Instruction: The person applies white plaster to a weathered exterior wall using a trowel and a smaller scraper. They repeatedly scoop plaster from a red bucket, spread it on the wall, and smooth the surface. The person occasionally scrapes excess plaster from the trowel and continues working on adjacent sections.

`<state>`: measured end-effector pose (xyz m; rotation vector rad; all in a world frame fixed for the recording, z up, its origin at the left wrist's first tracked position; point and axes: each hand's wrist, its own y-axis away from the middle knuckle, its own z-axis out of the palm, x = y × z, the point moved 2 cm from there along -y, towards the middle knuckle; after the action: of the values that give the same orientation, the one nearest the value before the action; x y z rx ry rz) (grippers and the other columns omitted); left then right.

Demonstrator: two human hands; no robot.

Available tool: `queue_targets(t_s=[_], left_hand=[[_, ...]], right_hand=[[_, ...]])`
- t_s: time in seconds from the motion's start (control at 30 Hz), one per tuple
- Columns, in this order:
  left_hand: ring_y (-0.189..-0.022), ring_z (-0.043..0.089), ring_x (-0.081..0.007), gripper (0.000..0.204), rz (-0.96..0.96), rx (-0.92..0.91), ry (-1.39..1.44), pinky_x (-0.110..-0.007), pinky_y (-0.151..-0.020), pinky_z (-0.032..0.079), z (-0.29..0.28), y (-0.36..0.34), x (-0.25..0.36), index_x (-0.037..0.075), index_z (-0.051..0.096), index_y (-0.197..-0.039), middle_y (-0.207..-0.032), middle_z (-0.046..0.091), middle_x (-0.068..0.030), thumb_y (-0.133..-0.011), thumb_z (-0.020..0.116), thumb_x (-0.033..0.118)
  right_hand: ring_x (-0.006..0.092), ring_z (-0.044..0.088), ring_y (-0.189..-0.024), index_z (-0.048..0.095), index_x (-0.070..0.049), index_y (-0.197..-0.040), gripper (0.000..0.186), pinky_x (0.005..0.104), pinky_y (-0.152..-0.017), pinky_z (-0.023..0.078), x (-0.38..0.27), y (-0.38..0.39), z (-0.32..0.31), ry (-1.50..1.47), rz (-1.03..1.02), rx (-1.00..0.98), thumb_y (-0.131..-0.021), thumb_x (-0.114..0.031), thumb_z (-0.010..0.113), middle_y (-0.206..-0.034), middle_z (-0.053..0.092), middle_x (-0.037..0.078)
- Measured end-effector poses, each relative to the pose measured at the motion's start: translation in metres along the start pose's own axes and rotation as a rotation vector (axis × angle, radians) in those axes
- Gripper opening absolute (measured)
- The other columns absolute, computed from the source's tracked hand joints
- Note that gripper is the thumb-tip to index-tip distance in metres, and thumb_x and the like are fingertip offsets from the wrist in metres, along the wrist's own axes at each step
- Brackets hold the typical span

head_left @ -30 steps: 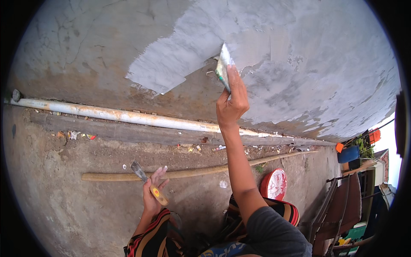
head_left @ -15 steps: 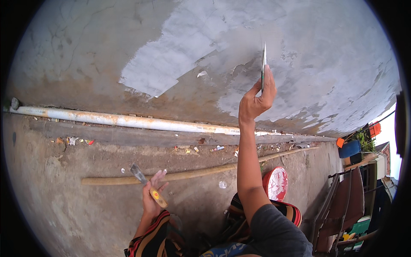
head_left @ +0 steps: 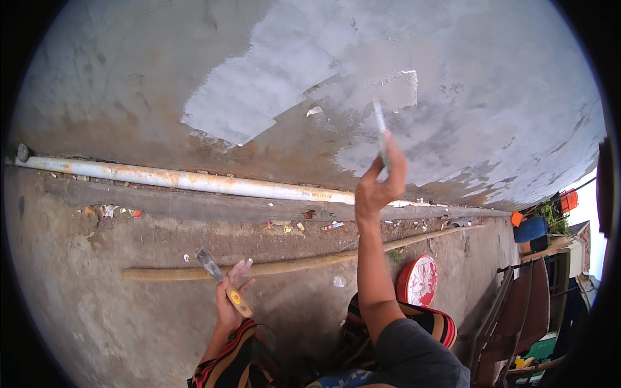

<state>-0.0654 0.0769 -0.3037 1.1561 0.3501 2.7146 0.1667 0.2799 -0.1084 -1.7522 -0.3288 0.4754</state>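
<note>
- Noted: grey wall [head_left: 142, 84], patched with pale filler [head_left: 252, 84].
- Pinched in right-hand grip [head_left: 381, 184]: blurred flat blade [head_left: 380, 116].
- Pinched in left-hand grip [head_left: 228, 301]: wooden-handled scraper [head_left: 238, 301].

A wooden-handled scraper [head_left: 239, 301] slants in the left hand [head_left: 226, 312], a pale spreader [head_left: 380, 117] edge-on in the right hand [head_left: 380, 192].

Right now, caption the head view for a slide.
Right hand holds a flat tool toward a patchily coated wall; left hand holds a wooden-handled scraper; red bucket nearby.

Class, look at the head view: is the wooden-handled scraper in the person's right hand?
No, the scraper is in the left hand.
</note>
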Motion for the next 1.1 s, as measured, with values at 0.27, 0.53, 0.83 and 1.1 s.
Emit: queue_targets(t_s=[0.27,0.53,0.83,1.1], left_hand=[[-0.137,0.036,-0.0260,0.063,-0.013,-0.013,-0.012,-0.044,-0.107,0.033,0.003,-0.002,-0.003,-0.001,0.043,-0.138,-0.143,0.046,-0.0173,-0.097,0.029,0.044],[-0.135,0.038,-0.0257,0.063,-0.019,0.002,-0.025,-0.043,-0.105,0.035,0.001,-0.003,-0.003,0.002,0.044,-0.138,-0.142,0.047,-0.0166,-0.096,0.033,0.047],[-0.137,0.036,-0.0258,0.062,-0.016,-0.010,-0.020,-0.043,-0.107,0.033,0.005,-0.002,-0.001,-0.001,0.044,-0.138,-0.143,0.045,-0.0174,-0.097,0.030,0.044],[-0.137,0.037,-0.0254,0.062,-0.006,0.011,-0.032,-0.043,-0.106,0.034,0.001,0.002,0.001,0.000,0.045,-0.138,-0.142,0.047,-0.0171,-0.097,0.030,0.043]], right_hand=[[0.0267,0.068,-0.094,0.066,0.003,-0.111,0.023,0.0348,-0.081,0.051,0.038,-0.066,-0.009,0.067,0.088,0.105,-0.090,0.003,0.057,-0.104,0.070,0.015],[0.0267,0.067,-0.099,0.068,-0.007,-0.114,0.040,0.0359,-0.083,0.052,0.019,-0.051,0.002,0.085,0.005,0.026,-0.080,0.011,0.056,-0.108,0.071,0.009],[0.0264,0.067,-0.098,0.070,-0.013,-0.112,0.054,0.0357,-0.083,0.053,0.003,0.014,0.015,0.029,-0.091,-0.293,-0.068,0.013,0.055,-0.109,0.070,0.008],[0.0262,0.066,-0.099,0.069,-0.007,-0.113,0.038,0.0366,-0.085,0.050,0.027,-0.079,-0.022,0.021,0.030,0.111,-0.082,0.011,0.058,-0.108,0.070,0.010]])
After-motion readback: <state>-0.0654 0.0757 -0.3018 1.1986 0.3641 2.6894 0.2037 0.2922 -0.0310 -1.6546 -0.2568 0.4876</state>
